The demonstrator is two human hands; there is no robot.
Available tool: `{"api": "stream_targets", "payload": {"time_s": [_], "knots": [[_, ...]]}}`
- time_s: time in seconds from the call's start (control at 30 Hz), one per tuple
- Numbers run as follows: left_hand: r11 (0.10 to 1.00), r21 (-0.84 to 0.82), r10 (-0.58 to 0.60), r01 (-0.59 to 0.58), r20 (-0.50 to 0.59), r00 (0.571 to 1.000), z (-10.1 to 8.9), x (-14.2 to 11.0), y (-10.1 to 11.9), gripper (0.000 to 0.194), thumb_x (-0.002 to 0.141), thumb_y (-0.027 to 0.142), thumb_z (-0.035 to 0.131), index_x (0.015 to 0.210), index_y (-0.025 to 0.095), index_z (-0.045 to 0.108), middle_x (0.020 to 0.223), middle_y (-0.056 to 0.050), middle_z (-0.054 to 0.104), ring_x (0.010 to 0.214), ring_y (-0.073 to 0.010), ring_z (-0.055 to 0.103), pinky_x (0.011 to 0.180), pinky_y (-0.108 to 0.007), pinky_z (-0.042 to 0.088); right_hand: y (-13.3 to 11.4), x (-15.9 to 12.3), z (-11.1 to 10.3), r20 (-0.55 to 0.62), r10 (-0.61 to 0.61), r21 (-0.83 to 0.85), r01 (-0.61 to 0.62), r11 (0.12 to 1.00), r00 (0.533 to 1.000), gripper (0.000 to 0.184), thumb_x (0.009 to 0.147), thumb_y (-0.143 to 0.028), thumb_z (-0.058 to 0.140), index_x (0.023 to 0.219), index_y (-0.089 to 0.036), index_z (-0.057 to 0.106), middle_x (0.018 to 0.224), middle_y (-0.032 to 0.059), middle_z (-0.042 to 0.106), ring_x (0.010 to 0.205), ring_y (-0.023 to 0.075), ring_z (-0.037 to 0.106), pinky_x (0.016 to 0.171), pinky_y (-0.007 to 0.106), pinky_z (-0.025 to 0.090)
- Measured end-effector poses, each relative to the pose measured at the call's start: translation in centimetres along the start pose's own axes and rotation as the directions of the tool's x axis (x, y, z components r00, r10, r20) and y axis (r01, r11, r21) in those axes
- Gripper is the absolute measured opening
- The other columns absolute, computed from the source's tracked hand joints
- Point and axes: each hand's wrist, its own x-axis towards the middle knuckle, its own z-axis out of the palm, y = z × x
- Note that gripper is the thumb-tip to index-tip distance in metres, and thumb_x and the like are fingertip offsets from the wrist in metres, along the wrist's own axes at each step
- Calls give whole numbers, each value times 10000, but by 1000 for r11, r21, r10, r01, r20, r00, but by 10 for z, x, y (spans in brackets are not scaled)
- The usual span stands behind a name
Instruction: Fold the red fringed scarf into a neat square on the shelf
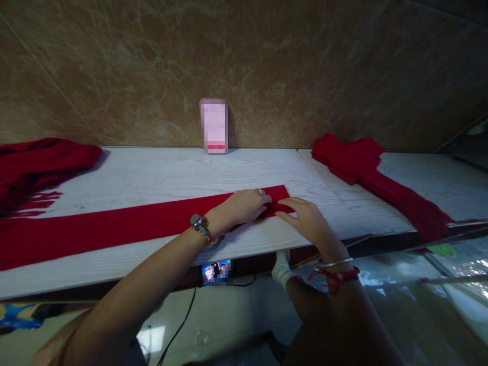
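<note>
A long red scarf (152,226) lies flat along the pale tabletop, reaching from the left edge of view to its narrow end near the middle. My left hand (247,205) rests across that end with its fingers curled onto the fabric; a ring, a watch and a beaded bracelet show on it. Facing it, my right hand (307,217) pinches the scarf's end between thumb and fingers. The fabric looks bunched or folded between the two hands, and the fingertips partly cover it.
Behind the table (171,170), a phone (215,127) leans against the brown marbled wall (267,71). A bunched red fringed cloth (49,160) lies at left, a folded fringed scarf (366,168) at right. Below the front edge are a lit screen (216,272) and a cable (183,325).
</note>
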Motion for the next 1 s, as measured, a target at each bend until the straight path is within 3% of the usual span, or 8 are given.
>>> {"api": "stream_targets", "payload": {"time_s": [0.13,0.3,0.5,0.7,0.87,1.0], "knots": [[1000,-1,9,-9,-4,1000,0,1,1,302,909,203,359,1072,138,604,1038,-121,661,913,-192,601,770,-296,450,-4,1,2,-29,2,-49,-3,999,1000,189,833,-231,564,967,-204,694,970,83,710,900,223,646,830,378,500],[1000,6,1,-1,-12,1000,1,0,2,323,888,163,355,1096,130,600,1033,-131,661,911,-200,605,773,-308,453,-4,2,-1,21,-36,-60,37,997,999,222,867,-190,498,961,-197,698,971,82,716,884,213,651,815,363,502],[999,18,-40,40,0,999,-1,0,4,330,891,142,337,1100,127,593,1032,-135,655,909,-200,601,753,-305,449,-10,2,2,40,-44,-200,51,978,998,231,860,-174,496,988,-203,686,969,87,716,865,232,656,786,384,498],[994,63,-93,94,-25,995,4,0,11,306,912,239,377,1099,107,580,1052,-142,627,883,-224,598,693,-311,461,-13,3,1,4,77,-211,-74,975,997,305,825,-62,456,973,-171,698,963,122,713,875,241,654,799,370,493],[985,69,-150,156,-86,985,17,2,10,315,869,305,518,1129,133,558,1134,-132,559,1003,-241,543,840,-345,451,-2,2,2,-78,91,-105,-99,990,993,364,743,21,465,963,-146,701,997,98,713,919,214,645,870,351,485],[964,-5,-267,267,-58,962,17,2,3,438,814,341,611,1203,162,522,1230,-132,487,1116,-266,472,923,-376,419,4,2,4,-101,81,-113,-93,989,992,384,727,25,450,925,-169,716,959,78,722,899,204,652,871,346,496]]}}
